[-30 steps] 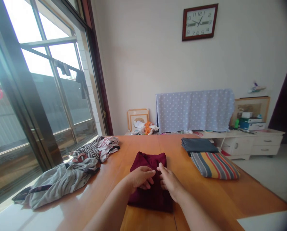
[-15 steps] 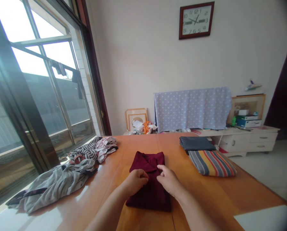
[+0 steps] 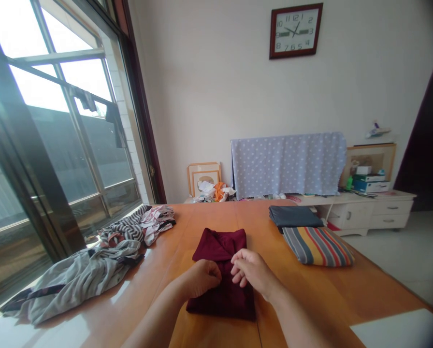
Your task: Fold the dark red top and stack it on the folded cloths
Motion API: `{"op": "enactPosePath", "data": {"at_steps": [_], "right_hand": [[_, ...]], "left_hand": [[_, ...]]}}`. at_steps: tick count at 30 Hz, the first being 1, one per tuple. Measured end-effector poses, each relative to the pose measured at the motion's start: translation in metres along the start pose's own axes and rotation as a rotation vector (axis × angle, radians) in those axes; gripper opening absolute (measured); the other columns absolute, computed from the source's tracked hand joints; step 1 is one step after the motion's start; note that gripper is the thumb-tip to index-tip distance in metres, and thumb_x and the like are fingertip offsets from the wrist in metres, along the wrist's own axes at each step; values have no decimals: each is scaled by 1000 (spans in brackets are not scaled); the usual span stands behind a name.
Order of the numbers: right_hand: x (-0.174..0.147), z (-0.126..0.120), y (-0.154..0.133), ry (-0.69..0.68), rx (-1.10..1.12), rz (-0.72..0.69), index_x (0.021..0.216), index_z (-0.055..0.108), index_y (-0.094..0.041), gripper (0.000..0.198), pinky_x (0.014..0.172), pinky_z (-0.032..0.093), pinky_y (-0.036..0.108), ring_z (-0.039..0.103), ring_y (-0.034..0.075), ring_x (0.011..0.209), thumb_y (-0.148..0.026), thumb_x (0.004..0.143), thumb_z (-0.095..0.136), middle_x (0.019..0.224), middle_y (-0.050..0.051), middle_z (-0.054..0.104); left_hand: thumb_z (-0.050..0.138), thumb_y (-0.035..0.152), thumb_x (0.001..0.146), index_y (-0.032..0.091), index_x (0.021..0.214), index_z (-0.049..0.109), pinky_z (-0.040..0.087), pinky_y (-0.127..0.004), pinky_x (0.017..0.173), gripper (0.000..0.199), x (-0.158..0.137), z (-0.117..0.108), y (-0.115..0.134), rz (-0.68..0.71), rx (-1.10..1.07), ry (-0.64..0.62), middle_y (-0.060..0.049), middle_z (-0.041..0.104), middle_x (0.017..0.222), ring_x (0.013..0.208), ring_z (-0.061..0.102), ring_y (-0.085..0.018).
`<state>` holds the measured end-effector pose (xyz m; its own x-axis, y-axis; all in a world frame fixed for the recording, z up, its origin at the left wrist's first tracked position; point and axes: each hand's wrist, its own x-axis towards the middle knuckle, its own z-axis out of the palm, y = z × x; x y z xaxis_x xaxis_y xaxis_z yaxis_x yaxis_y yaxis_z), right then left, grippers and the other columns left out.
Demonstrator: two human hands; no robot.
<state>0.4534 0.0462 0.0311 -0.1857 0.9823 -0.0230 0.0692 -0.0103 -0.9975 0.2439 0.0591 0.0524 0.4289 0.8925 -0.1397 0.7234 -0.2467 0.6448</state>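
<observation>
A folded maroon garment (image 3: 222,309) lies flat on the table in front of me, with its collar folds at the far end. My left hand (image 3: 202,279) is over its left side, fingers curled in and thumb close to them. Whether cloth is pinched between those fingertips is hidden. Over the right side of the garment is my right hand (image 3: 252,271), its fingers loosely bent and a little apart, with nothing seen in them. The fingertips of both hands face each other across a small gap.
On the wooden table (image 3: 303,304), a striped folded cloth (image 3: 318,246) and a dark folded cloth (image 3: 295,216) lie to the right. A grey garment (image 3: 82,280) and other crumpled clothes (image 3: 129,227) lie left by the window. A white sheet (image 3: 397,328) covers the near right corner.
My right hand has shifted slightly left and its fingers have bent inward from a more outstretched index finger. My left hand has moved little. The garment keeps its folded shape.
</observation>
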Motion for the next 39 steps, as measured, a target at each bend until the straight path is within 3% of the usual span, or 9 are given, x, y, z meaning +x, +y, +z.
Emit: {"op": "enactPosePath", "data": {"at_steps": [4,12,17,21,24,26,28,32,39], "right_hand": [[1,4,6,-77,-127,102,87,59,-17,14,46,42,18,68,15,58,-25,80,49,67,1,65],[3,6,7,-78,-153,77,89,58,-18,13,45,41,18,67,14,57,-26,85,49,67,1,65],[5,6,8,-77,-161,86,92,58,-18,13,45,42,18,66,13,55,-26,86,50,66,-1,64],[6,6,8,-84,-149,93,95,59,-18,14,44,41,18,65,13,54,-26,87,50,65,-1,63],[7,6,10,-78,-130,96,95,59,-19,14,43,39,17,64,13,53,-27,88,51,65,-1,63],[7,6,10,-76,-130,104,96,59,-19,14,43,39,17,64,13,52,-27,88,51,65,-1,63],[7,5,10,-78,-136,106,96,59,-18,14,42,40,16,65,12,53,-26,88,51,64,-1,63],[7,5,9,-69,-134,91,92,58,-18,11,43,41,16,65,13,53,-23,85,51,64,-1,63],[4,3,5,-98,-129,119,92,57,-18,13,46,42,17,63,11,51,-28,85,51,62,-2,63]], "left_hand": [[51,17,70,20,87,70,41,-24,63,25,11,-5,-2,-57,151,146,-3,71,84,77,62,-18],[54,27,79,24,132,48,48,-37,77,54,35,-12,-4,-306,465,440,-12,73,105,96,68,-30],[46,26,86,24,95,68,48,-37,79,24,60,-19,6,-228,400,461,-10,74,95,94,69,-29],[44,30,91,26,117,64,47,-35,90,33,87,-21,22,-65,311,480,-9,73,111,107,66,-26],[39,34,97,23,145,40,45,-27,97,50,107,-17,25,125,113,480,-8,65,130,119,61,-17],[37,34,98,17,152,26,45,-27,100,58,114,-14,20,203,-65,494,-12,61,135,121,60,-15],[38,36,98,13,148,33,44,-31,103,56,112,-10,11,218,-152,503,-15,61,136,123,59,-18],[45,43,95,20,132,58,39,-34,110,45,91,1,-8,210,-47,437,-10,63,135,127,56,-23],[39,61,94,29,145,47,24,-48,119,61,63,18,-28,197,375,254,-6,40,155,146,30,-27]]}}
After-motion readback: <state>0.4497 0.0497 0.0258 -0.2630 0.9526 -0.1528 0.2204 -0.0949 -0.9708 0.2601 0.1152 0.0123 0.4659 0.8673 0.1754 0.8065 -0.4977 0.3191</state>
